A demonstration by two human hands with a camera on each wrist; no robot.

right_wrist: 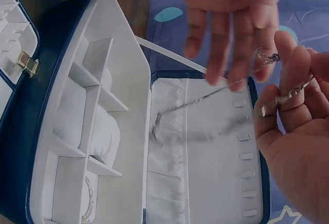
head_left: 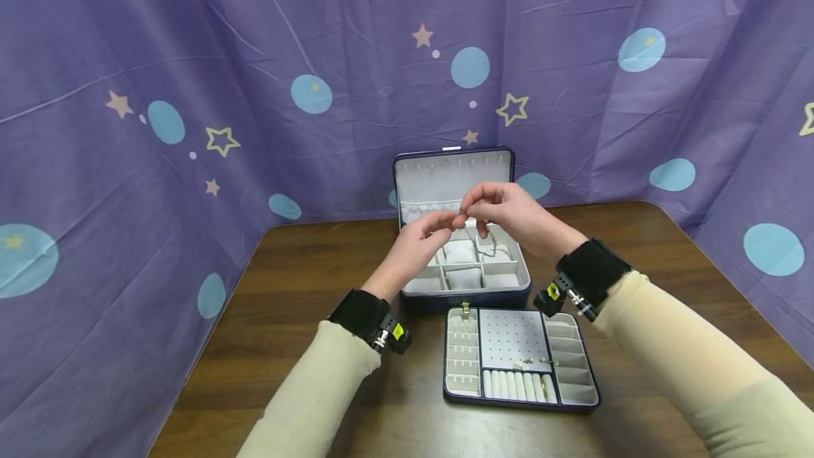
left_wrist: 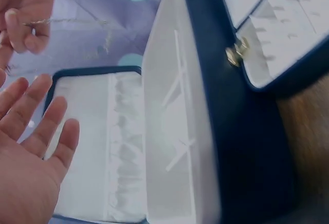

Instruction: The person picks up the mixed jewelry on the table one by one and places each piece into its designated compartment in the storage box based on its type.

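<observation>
A brown wood-grained table (head_left: pixel 318 288) carries the jewellery box (head_left: pixel 466 300), whose lid stands open at its back; behind the box hangs a purple curtain (head_left: pixel 356 20) printed with blue discs and stars. Just in front of the box, a tray (head_left: pixel 511 334) shows small gold pieces and ring rolls, laid out fully in the head view alone. Above the box, the right hand (head_left: pixel 509 214) pinches a silver chain (right_wrist: pixel 198 101), which hangs in a loop; the left hand (head_left: pixel 420 239) is beside it, fingers loosely extended, as the left wrist view shows best. Only the right wrist view clearly shows a bracelet (right_wrist: pixel 88 201) inside a compartment of the box, near its pale cushions (right_wrist: pixel 105 139), and the chain's links, partly blurred.
</observation>
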